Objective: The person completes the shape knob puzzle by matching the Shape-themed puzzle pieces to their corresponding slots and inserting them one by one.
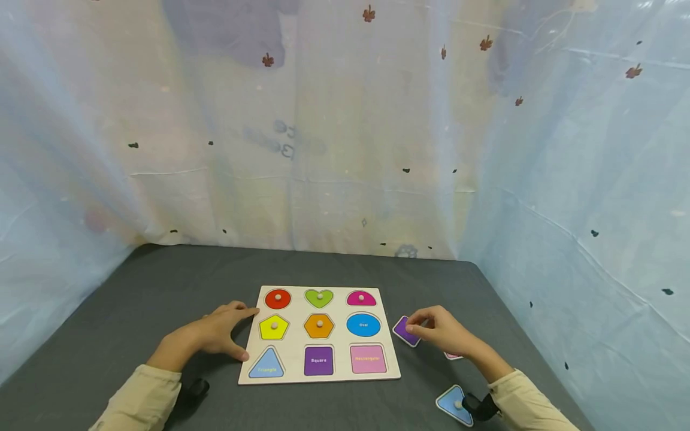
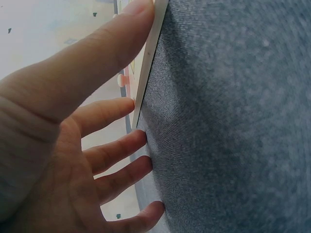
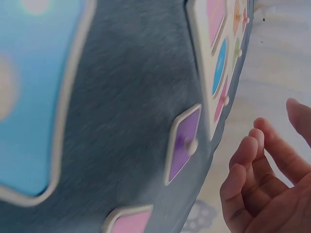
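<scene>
A pale wooden shape puzzle board (image 1: 295, 335) lies flat on the dark cloth. My left hand (image 1: 218, 330) rests at its left side, thumb and forefinger touching the edge; in the left wrist view the other fingers (image 2: 121, 148) spread over the cloth. My right hand (image 1: 439, 329) hovers by a purple square piece (image 1: 401, 331) right of the board. In the right wrist view a gap shows between thumb and fingers (image 3: 243, 150), and they stand apart from the knob of the purple piece (image 3: 188, 127). Knobbed pieces fill the circle, heart, semicircle, pentagon and hexagon places.
The printed oval (image 1: 363, 325), triangle (image 1: 266, 363), square (image 1: 318, 361) and rectangle (image 1: 368, 359) places hold no knobbed piece. A blue triangle piece (image 1: 448, 400) lies near the right wrist. A pink piece (image 1: 451, 357) is mostly hidden under the right forearm. Curtains (image 1: 345, 120) surround the table.
</scene>
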Demonstrator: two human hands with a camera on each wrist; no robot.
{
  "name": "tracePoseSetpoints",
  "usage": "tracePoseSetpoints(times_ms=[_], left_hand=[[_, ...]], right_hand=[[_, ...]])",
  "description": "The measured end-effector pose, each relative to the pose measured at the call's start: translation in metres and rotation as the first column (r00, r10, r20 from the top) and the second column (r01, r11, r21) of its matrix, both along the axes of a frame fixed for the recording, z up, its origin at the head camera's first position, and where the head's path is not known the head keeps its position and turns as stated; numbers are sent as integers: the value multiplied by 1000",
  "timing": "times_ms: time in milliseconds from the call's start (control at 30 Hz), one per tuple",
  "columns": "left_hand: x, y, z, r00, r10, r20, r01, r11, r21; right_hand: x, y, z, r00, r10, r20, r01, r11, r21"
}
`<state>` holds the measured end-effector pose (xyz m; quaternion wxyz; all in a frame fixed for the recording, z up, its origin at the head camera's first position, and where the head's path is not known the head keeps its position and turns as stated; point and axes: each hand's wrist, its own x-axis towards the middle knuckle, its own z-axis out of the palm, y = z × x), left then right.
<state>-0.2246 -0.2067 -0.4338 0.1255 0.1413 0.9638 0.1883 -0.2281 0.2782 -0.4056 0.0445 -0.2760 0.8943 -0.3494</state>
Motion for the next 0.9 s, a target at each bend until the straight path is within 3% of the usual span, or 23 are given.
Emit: tracePoseSetpoints(times_ms=[233,567,800,900], left_hand=[[0,0,0,1000,6,2,-6,1000,-1],[-2,1,-2,1000,17,3,-17,1000,-11],[-1,2,0,1000,23,12,-22,1000,-12],[-2,2,-1,1000,27,15,-26,1000,-12]], right_hand=[[9,24,-2,1000,6,30,-6,1000,-23],[17,60,-4,1000,2,-28,-3,1000,-13],[25,88,-9,996,8,87,-6,1000,-30],[27,97,-12,995,26,93,-22,999,-37]])
